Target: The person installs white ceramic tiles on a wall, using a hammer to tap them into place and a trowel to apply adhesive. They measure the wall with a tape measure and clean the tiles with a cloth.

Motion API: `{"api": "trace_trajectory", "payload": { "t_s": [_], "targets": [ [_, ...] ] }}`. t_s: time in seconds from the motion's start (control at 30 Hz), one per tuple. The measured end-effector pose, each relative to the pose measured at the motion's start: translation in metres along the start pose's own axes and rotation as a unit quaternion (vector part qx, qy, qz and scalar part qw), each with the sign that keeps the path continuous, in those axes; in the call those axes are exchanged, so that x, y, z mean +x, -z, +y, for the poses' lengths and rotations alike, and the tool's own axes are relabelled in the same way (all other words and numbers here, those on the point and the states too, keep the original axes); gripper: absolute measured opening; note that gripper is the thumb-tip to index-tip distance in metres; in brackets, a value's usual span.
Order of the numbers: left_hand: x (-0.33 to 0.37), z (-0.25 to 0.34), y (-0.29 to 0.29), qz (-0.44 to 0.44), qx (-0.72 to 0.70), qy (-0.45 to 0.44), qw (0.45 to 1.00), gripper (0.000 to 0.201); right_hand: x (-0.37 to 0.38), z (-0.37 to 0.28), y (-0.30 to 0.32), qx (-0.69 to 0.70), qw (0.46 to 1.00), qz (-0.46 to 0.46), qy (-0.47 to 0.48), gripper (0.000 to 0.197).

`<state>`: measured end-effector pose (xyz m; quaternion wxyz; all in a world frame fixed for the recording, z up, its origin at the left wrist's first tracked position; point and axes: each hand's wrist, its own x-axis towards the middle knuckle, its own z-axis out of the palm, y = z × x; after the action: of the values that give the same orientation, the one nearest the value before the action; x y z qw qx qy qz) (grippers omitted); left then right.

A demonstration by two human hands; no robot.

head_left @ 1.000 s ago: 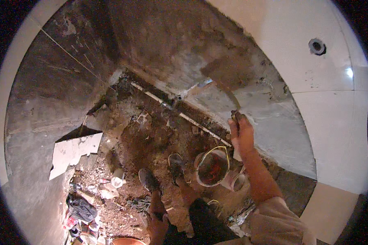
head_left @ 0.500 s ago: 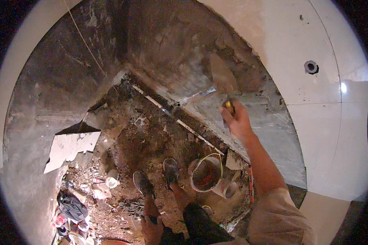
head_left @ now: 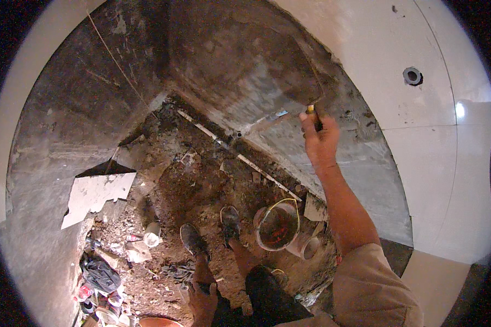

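Note:
My right hand [head_left: 321, 139] is raised in front of the grey rendered wall [head_left: 229, 60], its fingers wrapped round the handle of a trowel [head_left: 312, 109] with a yellow collar. The blade is dark and smeared against the wall, so its edges are hard to make out. Low in the picture, my left hand [head_left: 203, 305] rests on my thigh by the dark shorts, fingers stretched out and holding nothing.
A bucket [head_left: 277, 228] with a yellow handle stands right of my feet, beside a pale pipe piece [head_left: 305, 248]. A white pipe [head_left: 267, 177] runs along the wall base. Rubble and rubbish [head_left: 101, 275] lie at left. White tiles [head_left: 420, 180] cover the right wall.
My right hand and the trowel have moved slightly up and to the right across the wall. The left hand stays on my thigh. The view has shifted a little.

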<state>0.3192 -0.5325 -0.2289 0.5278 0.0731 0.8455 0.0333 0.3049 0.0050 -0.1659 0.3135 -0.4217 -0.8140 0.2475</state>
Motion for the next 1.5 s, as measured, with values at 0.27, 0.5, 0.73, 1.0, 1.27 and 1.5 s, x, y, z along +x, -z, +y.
{"api": "trace_trajectory", "payload": {
  "t_s": [0.27, 0.5, 0.73, 1.0, 1.27, 1.5],
  "targets": [
    [0.002, -0.009, -0.012, 0.020, 0.022, -0.021, 0.999, 0.089, 0.002, -0.003, 0.030, -0.071, 0.978, 0.082, 0.177, 0.030],
    [0.007, -0.004, -0.013, -0.007, 0.012, 0.007, 1.000, 0.090, -0.003, 0.005, 0.057, -0.183, 0.968, 0.041, 0.167, 0.035],
    [0.020, -0.036, -0.049, 0.046, 0.006, -0.030, 0.998, 0.079, -0.003, -0.019, 0.046, -0.236, 0.949, 0.091, 0.189, 0.037],
    [0.024, -0.029, -0.056, 0.032, -0.025, 0.003, 0.999, 0.069, 0.056, -0.095, -0.067, -0.143, 0.967, 0.004, 0.211, 0.029],
    [0.023, -0.015, -0.033, 0.004, -0.054, 0.018, 0.998, 0.071, 0.096, -0.121, -0.122, 0.071, 0.993, -0.017, 0.090, 0.031],
    [0.023, -0.015, -0.028, -0.013, -0.061, 0.027, 0.998, 0.072, 0.111, -0.114, -0.207, 0.096, 0.993, -0.044, 0.051, 0.028]
  ]
}}
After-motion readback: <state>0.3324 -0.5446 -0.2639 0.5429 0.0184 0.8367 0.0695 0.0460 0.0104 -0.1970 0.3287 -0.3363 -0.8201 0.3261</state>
